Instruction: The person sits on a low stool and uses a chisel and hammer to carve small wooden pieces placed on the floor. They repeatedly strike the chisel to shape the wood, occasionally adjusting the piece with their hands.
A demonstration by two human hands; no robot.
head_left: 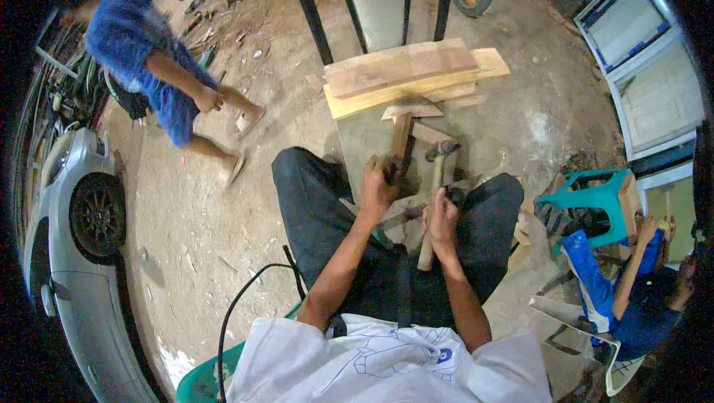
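My right hand [442, 218] is closed around the wooden handle of a hammer [437, 172], its dark head up in front of the hand. The handle's lower end sticks out below my fist, over my lap. My left hand [379, 181] is closed on a narrow brown piece of wood [402, 133] that stands up away from me. Shadow hides exactly how my left fingers grip it. Just beyond the hammer head lies a short wood offcut [433, 133]. Farther off, a reddish-brown plank [401, 68] rests on a pale yellow plank [338, 102].
On the left, a person in blue [134, 38] walks near a silver car [93, 314]. At right, another person [647, 306] sits beside a teal plastic stool [584, 189]. White-framed panels [658, 83] lean behind. Dark metal legs [312, 12] rise beyond the planks.
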